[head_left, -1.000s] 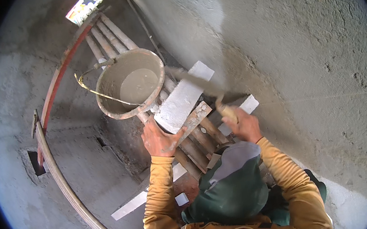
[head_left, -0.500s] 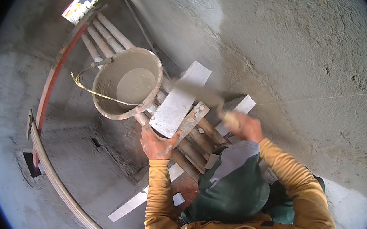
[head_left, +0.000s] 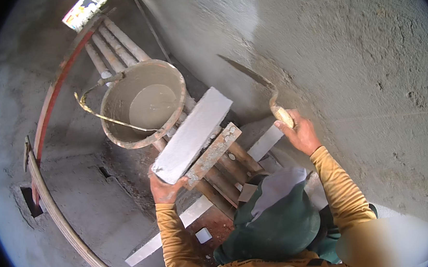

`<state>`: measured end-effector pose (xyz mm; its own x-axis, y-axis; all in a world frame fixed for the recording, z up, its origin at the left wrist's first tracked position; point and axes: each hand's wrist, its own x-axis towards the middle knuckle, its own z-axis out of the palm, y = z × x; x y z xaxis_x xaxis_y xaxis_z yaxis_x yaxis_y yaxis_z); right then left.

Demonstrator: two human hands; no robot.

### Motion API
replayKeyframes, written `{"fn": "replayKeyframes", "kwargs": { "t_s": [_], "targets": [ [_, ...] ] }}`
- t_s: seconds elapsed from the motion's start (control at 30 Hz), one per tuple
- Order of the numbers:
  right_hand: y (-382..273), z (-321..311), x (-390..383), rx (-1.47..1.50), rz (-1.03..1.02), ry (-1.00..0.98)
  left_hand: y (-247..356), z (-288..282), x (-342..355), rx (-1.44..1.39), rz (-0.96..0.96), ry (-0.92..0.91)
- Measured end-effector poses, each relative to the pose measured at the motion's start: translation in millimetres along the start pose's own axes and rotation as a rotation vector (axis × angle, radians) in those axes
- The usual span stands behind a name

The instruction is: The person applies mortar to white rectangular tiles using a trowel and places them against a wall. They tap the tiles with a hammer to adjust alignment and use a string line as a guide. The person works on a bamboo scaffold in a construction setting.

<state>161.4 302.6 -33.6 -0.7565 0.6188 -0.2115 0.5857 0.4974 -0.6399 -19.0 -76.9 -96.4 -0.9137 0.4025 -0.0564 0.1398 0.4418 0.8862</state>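
My left hand (head_left: 166, 187) grips the near end of a long white block (head_left: 193, 136), thumb on one side and fingers round the other. The block lies slanted over the poles, with a mortar-spattered wooden board (head_left: 215, 153) alongside it. In my right hand (head_left: 302, 133) is a trowel (head_left: 250, 73), held by its pale handle. Its blade is seen nearly edge-on, raised to the upper left, close to the rough wall in the picture. Beyond the block stands a bucket (head_left: 107, 133) with wet grey mortar (head_left: 153, 106) in it.
Wooden poles (head_left: 120, 43) form a platform under the bucket. A curved-looking red-edged strip (head_left: 51, 115) and a ribbed pale strip (head_left: 69, 216) rise at left. Plastered wall (head_left: 363, 65) fills the right. A white strip (head_left: 145, 249) and a small white piece (head_left: 203, 235) lie below.
The trowel, blurred over the block before, has swung right and up, off the block. The block's near end has shifted left and down in the picture, with my left hand still on it.
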Motion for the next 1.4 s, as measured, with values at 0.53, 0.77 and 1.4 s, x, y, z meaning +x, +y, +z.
{"fn": "replayKeyframes", "kwargs": {
  "t_s": [0.53,0.77,1.4],
  "targets": [
    [-8.2,61.2,5.5,-0.008,0.221,-0.304,-40.1,-12.5,1.9,-0.074,-0.012,-0.059],
    [-76.2,-5.1,64.7,-0.051,-0.151,-0.248,-28.3,-14.9,0.0,0.012,-0.077,-0.053],
    [-271.6,153.5,161.7,-0.737,-0.669,-0.683,-36.1,-13.1,2.8,-0.025,-0.198,-0.165]
  ]
}}
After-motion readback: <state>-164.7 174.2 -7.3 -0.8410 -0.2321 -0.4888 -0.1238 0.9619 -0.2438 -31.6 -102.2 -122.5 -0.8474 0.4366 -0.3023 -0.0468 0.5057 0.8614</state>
